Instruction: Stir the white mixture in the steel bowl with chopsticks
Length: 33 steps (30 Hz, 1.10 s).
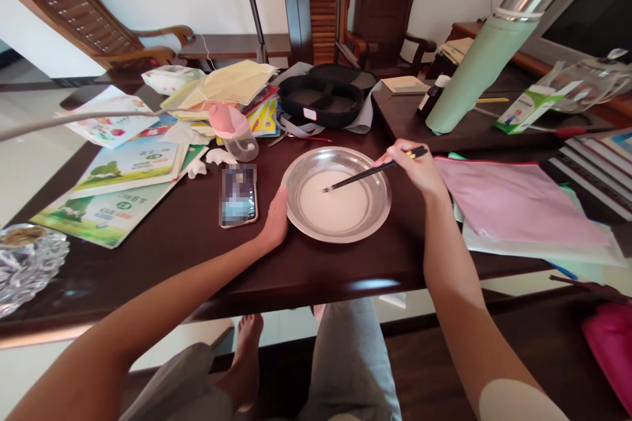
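A round metal plate (380, 200) with white liquid or batter in it sits on the dark wooden table (316, 270) in front of me. My right hand (417, 168) is closed round a pair of dark chopsticks (368, 174), whose tips rest in the white contents near the plate's middle. My left hand (276, 220) presses against the plate's left rim, fingers together and curled along the edge. A phone (238, 195) lies just left of that hand.
Children's books (123, 171) and papers cover the left of the table, with a pink-lidded cup (232, 128) and a black lunch box (326, 102) behind the plate. A green flask (486, 56), pink folders (513, 204) and stacked books (597, 164) lie right. A glass bowl (27, 263) sits far left.
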Motion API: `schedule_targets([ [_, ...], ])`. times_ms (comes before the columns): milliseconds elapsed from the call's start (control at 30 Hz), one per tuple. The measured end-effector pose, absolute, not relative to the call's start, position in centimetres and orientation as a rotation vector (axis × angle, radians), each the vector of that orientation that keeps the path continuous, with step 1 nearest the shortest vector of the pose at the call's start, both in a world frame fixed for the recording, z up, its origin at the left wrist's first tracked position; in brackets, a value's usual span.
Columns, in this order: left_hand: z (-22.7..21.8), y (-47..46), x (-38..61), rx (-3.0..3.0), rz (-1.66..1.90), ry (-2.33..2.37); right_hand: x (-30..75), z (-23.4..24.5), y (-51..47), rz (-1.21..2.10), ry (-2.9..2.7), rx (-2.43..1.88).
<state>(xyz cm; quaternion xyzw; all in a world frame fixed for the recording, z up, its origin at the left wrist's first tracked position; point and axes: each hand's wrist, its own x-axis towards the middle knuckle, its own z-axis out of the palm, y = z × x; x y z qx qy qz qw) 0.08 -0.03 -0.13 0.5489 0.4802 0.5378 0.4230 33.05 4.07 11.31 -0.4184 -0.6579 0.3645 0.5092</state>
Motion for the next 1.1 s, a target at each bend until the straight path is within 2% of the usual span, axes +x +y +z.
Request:
schedule_targets([
  [100,0.1,-0.1,0.1,1.349,1.346,1.205,34.1,11.2,4.2,0.815,-1.48,-1.025],
  [300,0.4,-0.2,0.1,1.364,1.337,1.195,32.8,11.1,4.0,1.025,-1.633,-0.978],
  [533,0.2,-0.2,0.1,1.308,1.338,1.189,34.0,11.3,4.2,0.789,-1.504,-1.076],
  [767,0.2,-0.1,0.1,1.321,1.34,1.201,33.0,11.0,4.0,0.995,-1.65,-0.964],
  [1000,0.2,-0.2,0.0,1.327,1.334,1.22,34.2,11.2,4.3,0.806,-1.483,-1.042],
  [1100,0.4,-0.2,0.1,1.328,1.329,1.229,34.3,11.0,4.2,0.864,-1.492,-1.019],
])
